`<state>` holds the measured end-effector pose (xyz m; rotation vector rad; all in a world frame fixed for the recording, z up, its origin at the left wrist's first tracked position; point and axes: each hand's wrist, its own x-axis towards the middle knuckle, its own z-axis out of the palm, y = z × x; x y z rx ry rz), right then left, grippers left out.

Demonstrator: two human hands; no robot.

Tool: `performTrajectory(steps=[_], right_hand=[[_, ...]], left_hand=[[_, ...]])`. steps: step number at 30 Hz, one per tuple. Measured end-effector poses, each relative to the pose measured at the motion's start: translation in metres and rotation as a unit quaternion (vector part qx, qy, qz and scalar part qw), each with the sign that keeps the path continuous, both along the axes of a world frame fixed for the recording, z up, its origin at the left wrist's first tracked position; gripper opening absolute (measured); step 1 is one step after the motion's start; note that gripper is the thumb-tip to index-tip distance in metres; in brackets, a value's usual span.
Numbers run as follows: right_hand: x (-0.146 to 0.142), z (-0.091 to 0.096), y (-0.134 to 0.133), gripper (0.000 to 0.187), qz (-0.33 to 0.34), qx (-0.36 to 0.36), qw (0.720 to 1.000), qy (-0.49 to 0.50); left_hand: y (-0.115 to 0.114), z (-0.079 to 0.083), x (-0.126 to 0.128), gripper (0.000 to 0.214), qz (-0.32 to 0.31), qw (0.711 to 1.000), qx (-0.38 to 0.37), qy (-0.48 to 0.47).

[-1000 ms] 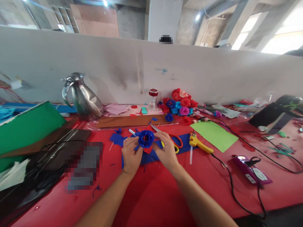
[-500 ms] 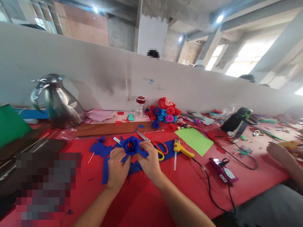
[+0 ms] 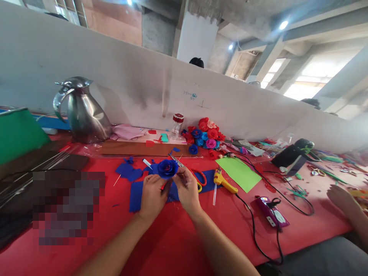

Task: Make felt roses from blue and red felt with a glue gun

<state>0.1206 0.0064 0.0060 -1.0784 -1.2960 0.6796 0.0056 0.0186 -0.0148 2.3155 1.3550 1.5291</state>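
A blue paper rose (image 3: 167, 169) is held up over the red table between both hands. My left hand (image 3: 153, 196) is closed beneath the flower, its fingertips gripping it from below; what lies inside the fingers is partly hidden. On the other side, my right hand (image 3: 188, 190) pinches the rose's right edge with thumb and fingers. Under and behind the hands lie blue paper sheets (image 3: 137, 197) and cut blue pieces (image 3: 128, 171). Scissors with red and yellow handles (image 3: 201, 177) rest just beyond my right hand, partly covered. A yellow glue gun (image 3: 225, 182) lies to the right.
A steel jug (image 3: 86, 115) stands back left, a red-lidded jar (image 3: 176, 126) and a bunch of paper roses (image 3: 207, 134) at the wall. Green paper (image 3: 240, 174) and a purple power strip (image 3: 271, 212) with cables lie right. Another person's hand (image 3: 340, 195) is at far right.
The rose has tipped, so its face shows from a flatter angle and its red centre no longer shows. Both hands still hold it. The whole view has shifted slightly.
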Motion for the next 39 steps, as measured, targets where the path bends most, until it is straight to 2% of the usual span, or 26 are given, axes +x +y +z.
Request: performTrajectory(steps=[6,9,12,14,18,22,26,29,33,36,39], right_hand=[[0.003,-0.003,-0.001,0.01,-0.038,0.035,0.998,-0.025],[0.013,-0.004,0.012,0.012,-0.072,0.025,0.995,-0.064],[0.034,0.006,0.045,0.015,-0.097,0.01,0.979,-0.179],[0.05,0.017,0.077,0.014,-0.11,0.015,0.949,-0.295],[0.078,0.031,0.142,0.028,-0.109,0.016,0.929,-0.354],[0.093,0.019,0.187,0.028,-0.087,-0.004,0.913,-0.399],[0.101,0.002,0.208,0.029,-0.083,-0.036,0.9,-0.426],[0.104,0.001,0.209,0.031,-0.103,-0.054,0.892,-0.437],[0.106,0.021,0.193,0.032,-0.149,-0.046,0.883,-0.442],[0.099,0.042,0.159,0.029,-0.181,-0.023,0.883,-0.432],[0.072,0.048,0.099,0.025,-0.184,0.006,0.896,-0.403]], left_hand=[[0.003,0.0,-0.001,0.019,0.003,1.0,0.009,-0.002],[0.004,0.0,-0.001,0.019,-0.005,1.0,0.013,-0.005],[0.005,-0.002,0.001,0.018,-0.002,1.0,0.013,-0.006],[0.004,-0.003,0.004,0.018,-0.003,1.0,0.018,-0.007],[0.002,-0.004,0.007,0.019,-0.029,0.999,0.035,0.003],[0.001,-0.006,0.011,0.02,-0.032,0.998,0.051,0.014],[0.001,-0.008,0.013,0.02,-0.027,0.998,0.047,0.032],[0.001,-0.007,0.013,0.02,-0.027,0.998,0.045,0.039],[0.0,-0.007,0.012,0.022,-0.032,0.997,0.054,0.047],[0.001,-0.009,0.012,0.02,-0.044,0.995,0.065,0.053],[0.002,-0.007,0.013,0.019,-0.059,0.994,0.055,0.072]])
